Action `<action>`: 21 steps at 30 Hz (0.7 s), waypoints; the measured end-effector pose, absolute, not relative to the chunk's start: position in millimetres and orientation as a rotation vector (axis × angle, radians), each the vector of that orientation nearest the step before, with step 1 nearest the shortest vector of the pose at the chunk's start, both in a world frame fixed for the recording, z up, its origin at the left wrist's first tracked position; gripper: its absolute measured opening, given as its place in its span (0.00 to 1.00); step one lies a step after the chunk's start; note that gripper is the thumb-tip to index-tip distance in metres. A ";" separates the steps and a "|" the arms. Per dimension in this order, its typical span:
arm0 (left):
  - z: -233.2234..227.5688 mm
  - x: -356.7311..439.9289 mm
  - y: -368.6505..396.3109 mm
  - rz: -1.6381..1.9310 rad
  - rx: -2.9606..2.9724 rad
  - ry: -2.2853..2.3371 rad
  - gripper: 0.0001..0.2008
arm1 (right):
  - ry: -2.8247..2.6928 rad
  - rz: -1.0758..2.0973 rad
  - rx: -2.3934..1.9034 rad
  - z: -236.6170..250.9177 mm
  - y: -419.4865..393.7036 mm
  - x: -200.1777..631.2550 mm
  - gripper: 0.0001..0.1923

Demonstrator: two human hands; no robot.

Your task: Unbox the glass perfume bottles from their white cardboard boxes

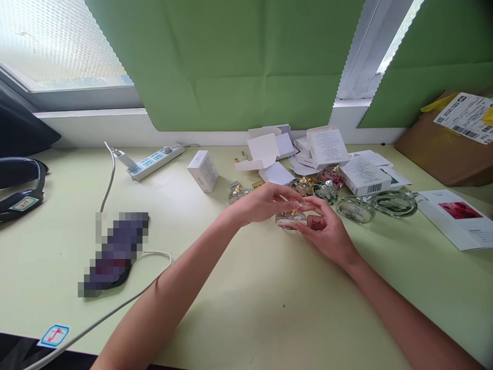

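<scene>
A clear, rounded glass perfume bottle with a gold neck stands on the table between my hands. My right hand grips its right side, with the thumb low on the glass and the fingers reaching toward the top. Over the bottle's top is my left hand, its fingers closed in a pinch at the neck; whatever they hold is hidden. Left of this bottle, partly behind my left hand, sits another glass bottle. Just behind my hands are a greenish bottle and a pink one.
Two oval glass bottles, the nearer one beside my right hand, lie at right. White boxes and opened cartons pile up behind. A small white box, power strip, blurred phone and white cable are at left; a cardboard box sits far right.
</scene>
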State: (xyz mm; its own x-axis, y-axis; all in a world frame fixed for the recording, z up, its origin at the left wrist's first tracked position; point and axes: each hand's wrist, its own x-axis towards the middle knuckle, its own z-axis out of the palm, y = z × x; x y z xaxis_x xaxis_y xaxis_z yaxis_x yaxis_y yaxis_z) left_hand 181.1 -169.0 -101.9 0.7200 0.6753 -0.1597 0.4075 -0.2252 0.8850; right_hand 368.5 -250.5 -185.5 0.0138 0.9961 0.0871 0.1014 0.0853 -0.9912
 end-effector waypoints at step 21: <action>-99.4 181.5 -170.2 0.289 1.859 0.886 0.16 | -1.310 1.086 -1.226 -186.9 -250.4 369.6 0.29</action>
State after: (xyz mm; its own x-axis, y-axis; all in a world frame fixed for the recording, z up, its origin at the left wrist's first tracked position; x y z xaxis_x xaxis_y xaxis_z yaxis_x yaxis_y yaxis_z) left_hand 181.5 -170.2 -99.4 0.7013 0.6879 -0.1873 0.4449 -0.2170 0.8689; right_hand 369.6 -250.4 -186.9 0.0109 0.9963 0.0853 0.1010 0.0838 -0.9913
